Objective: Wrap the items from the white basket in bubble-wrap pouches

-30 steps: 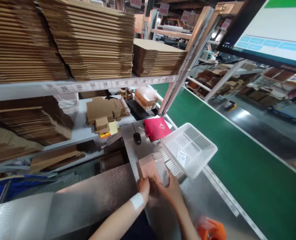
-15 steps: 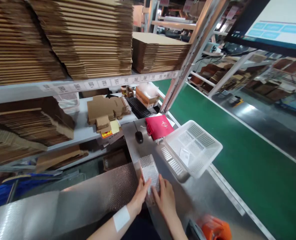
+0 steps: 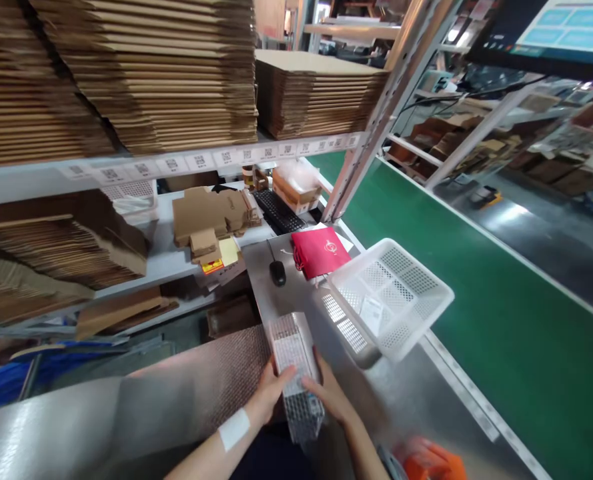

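Observation:
Both my hands hold a small packet wrapped in bubble wrap (image 3: 294, 353) on the steel worktable (image 3: 401, 400). My left hand (image 3: 271, 393) grips its left side and has a white plaster on the wrist. My right hand (image 3: 329, 393) grips its right side, fingers over the top. The packet points away from me, its near end past the table edge. A sheet of bubble wrap (image 3: 196, 387) lies just left of my hands.
A white perforated basket (image 3: 391, 293) sits tilted to the right, by a red pouch (image 3: 319, 251) and a black mouse (image 3: 277, 272). Flat cardboard stacks (image 3: 141, 73) fill the shelves. A green conveyor belt (image 3: 476, 320) runs on the right. An orange tape dispenser (image 3: 429, 460) lies near my right arm.
A pinkish item under clear wrap a second ago is now a closed bubble-wrapped packet. My hands drew it nearer to me and gripped it from both sides.

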`<action>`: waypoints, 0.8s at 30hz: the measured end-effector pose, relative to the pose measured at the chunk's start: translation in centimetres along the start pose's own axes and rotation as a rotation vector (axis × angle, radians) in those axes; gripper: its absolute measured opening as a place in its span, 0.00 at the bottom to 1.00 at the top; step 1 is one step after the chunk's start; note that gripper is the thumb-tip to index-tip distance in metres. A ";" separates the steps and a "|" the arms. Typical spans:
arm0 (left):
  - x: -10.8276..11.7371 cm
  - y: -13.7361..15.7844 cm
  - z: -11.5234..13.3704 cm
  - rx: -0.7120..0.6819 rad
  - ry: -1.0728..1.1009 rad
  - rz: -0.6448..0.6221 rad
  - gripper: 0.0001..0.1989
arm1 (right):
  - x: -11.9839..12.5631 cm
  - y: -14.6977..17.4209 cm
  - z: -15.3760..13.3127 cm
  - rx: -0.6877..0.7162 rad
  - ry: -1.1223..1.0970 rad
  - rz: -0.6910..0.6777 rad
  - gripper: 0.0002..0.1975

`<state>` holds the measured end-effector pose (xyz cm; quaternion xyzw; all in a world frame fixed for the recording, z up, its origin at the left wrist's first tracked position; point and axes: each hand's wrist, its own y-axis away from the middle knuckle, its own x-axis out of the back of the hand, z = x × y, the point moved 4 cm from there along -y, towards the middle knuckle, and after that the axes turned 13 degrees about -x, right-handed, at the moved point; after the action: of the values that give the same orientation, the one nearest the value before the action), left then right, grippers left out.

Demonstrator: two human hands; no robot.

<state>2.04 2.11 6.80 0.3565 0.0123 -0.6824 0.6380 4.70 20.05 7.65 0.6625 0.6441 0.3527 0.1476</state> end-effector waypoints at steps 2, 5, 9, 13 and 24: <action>-1.3 -0.8 -0.8 0.048 0.008 -0.074 0.41 | 1.3 0.2 -0.3 -0.040 0.118 0.125 0.59; -3.4 -2.6 -2.4 0.169 0.012 -0.157 0.47 | 3.5 0.6 -1.9 -0.117 0.371 0.334 0.57; -3.7 -4.6 -2.9 0.156 -0.073 -0.214 0.46 | 4.0 1.3 -4.5 -0.131 0.621 0.491 0.54; 0.3 -4.5 -1.8 0.031 -0.288 -0.099 0.32 | 0.6 1.8 -5.2 -0.147 0.800 0.595 0.54; 3.9 -1.7 0.3 0.132 -0.527 -0.043 0.24 | -0.1 2.9 -1.1 0.005 0.377 0.731 0.45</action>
<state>0.67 -1.08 4.38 0.2070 -0.1909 -0.7645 0.5799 6.14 19.29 10.29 0.7719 0.3831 0.4954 -0.1096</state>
